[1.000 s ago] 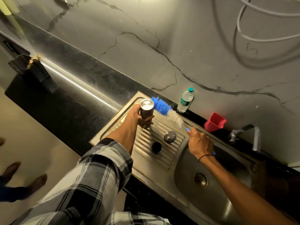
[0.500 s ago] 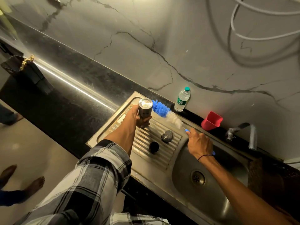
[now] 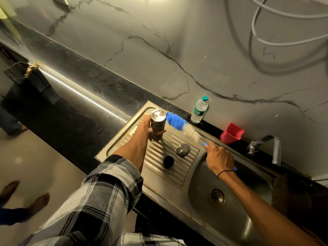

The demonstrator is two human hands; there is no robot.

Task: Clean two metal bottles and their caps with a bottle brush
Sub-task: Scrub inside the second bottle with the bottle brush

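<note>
**Operator:** Head view is taking in a grey marble wall (image 3: 159, 50) with dark veins, and below it a black countertop (image 3: 74, 110) running diagonally across the picture. I am looking down at a steel sink unit (image 3: 124, 150) set into that counter, with a ribbed drainboard (image 3: 179, 167) on its left half and a basin (image 3: 248, 219) with a round drain on its right.

**Listener:** What are the hands doing?

**Operator:** My left hand (image 3: 147, 128), coming out of a rolled plaid sleeve (image 3: 99, 196), is grasping a metal bottle (image 3: 158, 121) around its body and holding it upright over the far left part of the drainboard. Its shiny round end is facing the camera. My right hand (image 3: 220, 157) is clenching the blue handle of a bottle brush (image 3: 181, 125). The brush is lying nearly level above the drainboard, and its blue bristle tip is sitting just beside the bottle's top, apparently touching it.

**Listener:** And the smaller things?

**Operator:** A clear plastic water bottle (image 3: 199, 110) with a green cap is standing against the wall. A red cup (image 3: 231, 133) is sitting on the counter, and a steel tap (image 3: 273, 148) is curving over the basin. Two caps are resting on the ribs between my arms: a silver cap (image 3: 182, 149) and, nearer me, a black cap (image 3: 168, 161). They are near each other but apart.
</note>
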